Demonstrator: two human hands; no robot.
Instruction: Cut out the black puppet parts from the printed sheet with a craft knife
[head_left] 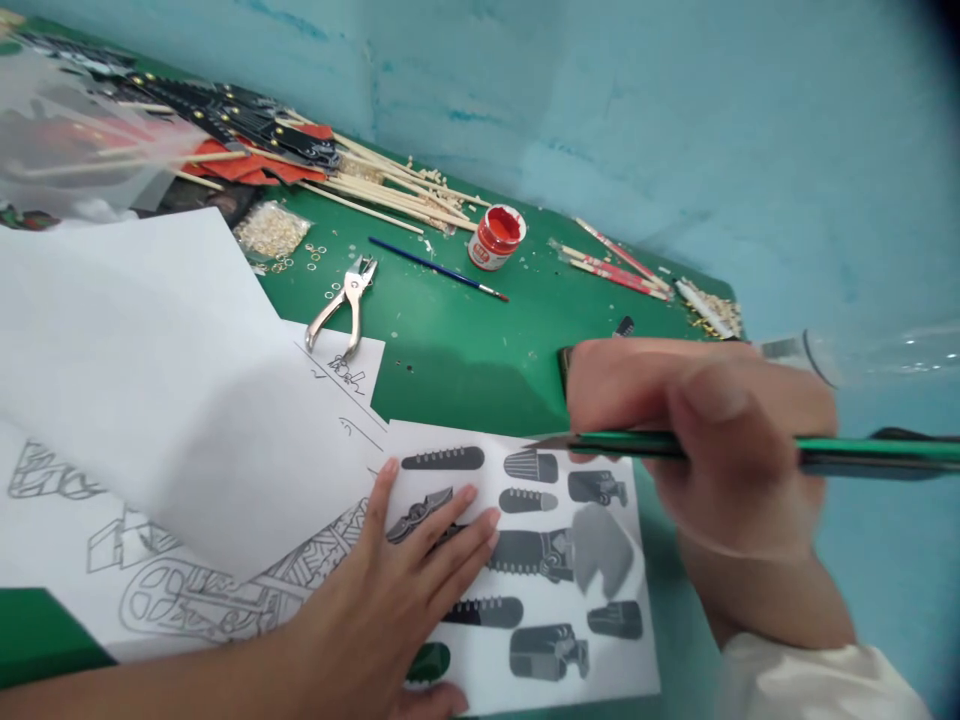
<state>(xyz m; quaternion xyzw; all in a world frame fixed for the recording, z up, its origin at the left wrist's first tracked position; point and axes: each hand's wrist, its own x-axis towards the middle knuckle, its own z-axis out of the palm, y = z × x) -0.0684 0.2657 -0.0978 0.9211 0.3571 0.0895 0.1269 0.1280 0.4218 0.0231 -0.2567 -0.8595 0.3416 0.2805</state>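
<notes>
A white sheet (600,675) printed with dark grey and black shapes lies at the lower middle. My left hand (424,560) rests flat on it, fingers spread, pressing on its left part. Green shows through a cut-out opening near that palm. My right hand (720,430) grips a green and black craft knife (622,443), held almost level over the sheet's upper edge. Its thin pointed blade reaches left, above the striped grey shape (531,466); whether it touches the paper I cannot tell. Slight motion blurs this hand.
Large white papers (135,330) and line drawings (210,600) cover the left. Behind are a silver hole punch plier (349,300), a blue paintbrush (435,268), an open red paint jar (496,238), wooden sticks (397,195) and a bag of small rings (271,232). A blue wall (675,120) borders the table.
</notes>
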